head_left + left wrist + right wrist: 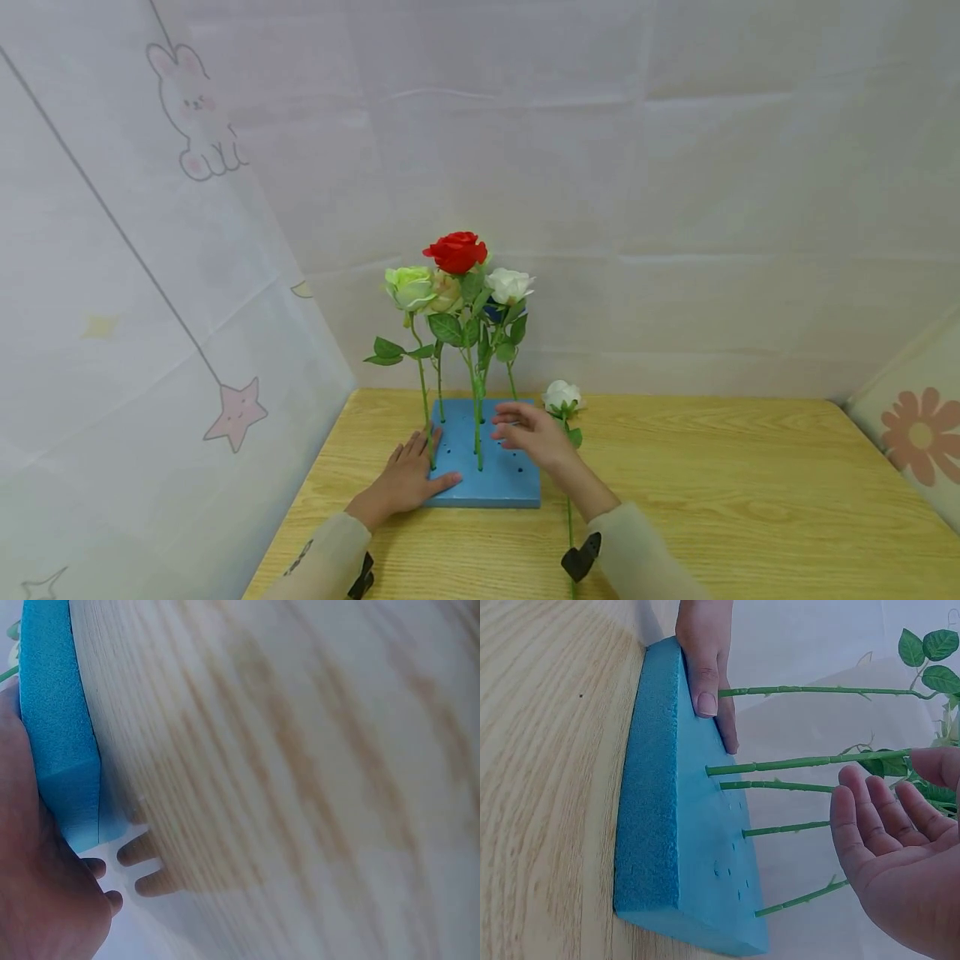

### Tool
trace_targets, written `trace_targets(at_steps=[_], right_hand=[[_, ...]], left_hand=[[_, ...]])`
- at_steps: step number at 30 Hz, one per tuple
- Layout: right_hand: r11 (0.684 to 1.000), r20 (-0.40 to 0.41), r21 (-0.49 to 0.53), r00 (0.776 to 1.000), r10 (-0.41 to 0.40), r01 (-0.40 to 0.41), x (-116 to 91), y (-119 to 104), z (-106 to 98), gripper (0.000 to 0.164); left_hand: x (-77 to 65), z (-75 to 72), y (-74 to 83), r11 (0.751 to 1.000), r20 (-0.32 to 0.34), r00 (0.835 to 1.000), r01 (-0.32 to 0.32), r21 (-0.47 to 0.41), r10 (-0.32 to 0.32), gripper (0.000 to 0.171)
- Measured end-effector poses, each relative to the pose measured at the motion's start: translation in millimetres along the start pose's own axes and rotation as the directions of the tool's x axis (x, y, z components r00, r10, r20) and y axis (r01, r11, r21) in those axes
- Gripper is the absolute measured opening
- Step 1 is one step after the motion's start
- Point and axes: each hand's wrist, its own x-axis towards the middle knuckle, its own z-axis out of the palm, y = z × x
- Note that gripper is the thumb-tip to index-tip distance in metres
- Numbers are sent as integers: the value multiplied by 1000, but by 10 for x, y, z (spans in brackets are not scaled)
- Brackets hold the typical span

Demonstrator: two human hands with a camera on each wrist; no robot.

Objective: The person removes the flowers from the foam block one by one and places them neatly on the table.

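A light-blue foam block (502, 490) lies on the table with several artificial roses upright in its holes: a red rose (456, 252) tallest, a pale green rose (409, 288) at left, a white rose (510, 286) at right, a cream one (447, 293) and a partly hidden blue one (493, 311). My left hand (405, 479) rests at the block's left edge, thumb on its top and fingers spread along the side. Above the block's right half, my right hand (537, 435) is empty, its fingers loosely bent near the green stems (802, 763).
Another white rose (561, 397) lies on the wooden table (720, 483) right of the block, its stem running toward the front under my right forearm. Small holes dot the block's top. Cloth-covered walls (600, 167) stand behind and at both sides.
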Motion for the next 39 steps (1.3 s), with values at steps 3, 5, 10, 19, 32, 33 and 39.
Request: trace_targets(at_steps=[3, 5, 10, 19, 32, 33, 39], right_hand=[[1000, -3, -3, 1000, -3, 3, 28, 8, 19, 44], [1000, -8, -4, 1000, 7, -7, 42, 1, 33, 44], [1000, -21, 8, 999, 26, -26, 76, -11, 75, 43], [999, -47, 19, 998, 41, -40, 143, 6, 164, 42], [998, -46, 39, 997, 61, -59, 232, 41, 206, 45], [997, -45, 39, 997, 63, -61, 235, 41, 208, 45], [997, -29, 33, 997, 73, -72, 261, 83, 222, 44]], left_hand=[[5, -2, 1, 1000, 10, 1000, 11, 12, -11, 103], [6, -7, 4, 1000, 12, 1000, 14, 11, -14, 103], [11, -13, 3, 1000, 18, 1000, 20, 3, -20, 103], [18, 8, -13, 1000, 8, 1000, 21, -4, -21, 103], [7, -21, 4, 1000, 19, 1000, 24, -2, -24, 103], [8, -19, 4, 1000, 19, 1000, 25, 1, -25, 103], [6, -3, 8, 1000, 14, 1000, 26, -8, -26, 104]])
